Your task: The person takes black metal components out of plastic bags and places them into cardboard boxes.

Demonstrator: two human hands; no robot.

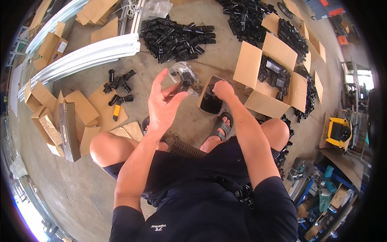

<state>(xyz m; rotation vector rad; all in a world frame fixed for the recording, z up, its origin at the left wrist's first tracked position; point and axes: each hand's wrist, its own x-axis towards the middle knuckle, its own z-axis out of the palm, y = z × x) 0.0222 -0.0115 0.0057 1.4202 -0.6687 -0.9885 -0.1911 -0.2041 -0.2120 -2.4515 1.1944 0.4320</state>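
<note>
My left hand (161, 101) is raised over the floor between my knees. Its thumb and fingers grip a black tubular plastic fitting (186, 82), end upward. My right hand (223, 90) dips into a small open cardboard box (203, 93) that holds small dark pieces (211, 104). The right fingers are curled together at the box's upper edge; what they pinch, if anything, is too small to make out. Just behind the held fitting lies a crumpled clear plastic bag (176, 69) on the concrete.
A large pile of black fittings (173, 38) lies ahead, another (244, 20) farther right. An open carton (268, 103) holds black parts. White metal profiles (88, 56) and flattened cardboard (82, 107) are left. A yellow-and-black tool (117, 109) lies near several loose fittings (119, 82).
</note>
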